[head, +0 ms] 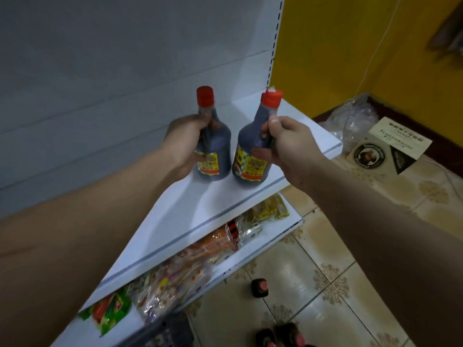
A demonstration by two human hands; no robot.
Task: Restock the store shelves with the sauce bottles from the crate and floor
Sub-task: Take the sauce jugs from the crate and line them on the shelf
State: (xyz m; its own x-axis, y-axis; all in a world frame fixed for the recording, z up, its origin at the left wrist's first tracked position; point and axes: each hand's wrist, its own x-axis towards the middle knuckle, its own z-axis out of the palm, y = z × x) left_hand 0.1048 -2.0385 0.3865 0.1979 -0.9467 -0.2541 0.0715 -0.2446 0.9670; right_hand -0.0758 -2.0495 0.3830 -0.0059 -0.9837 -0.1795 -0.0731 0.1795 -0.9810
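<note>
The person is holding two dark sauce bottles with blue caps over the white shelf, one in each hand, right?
Not quite: the caps are red, not blue. The head view shows the left hand gripping one dark sauce bottle and the right hand gripping the other bottle, both over the white shelf, each with a red cap.

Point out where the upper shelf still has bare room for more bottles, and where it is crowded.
The upper shelf is bare from the left bottle down toward its near end, and behind the right bottle toward the yellow wall. The lower shelf is crowded with snack packets. Both hands grip bottles at mid-shelf.
</note>
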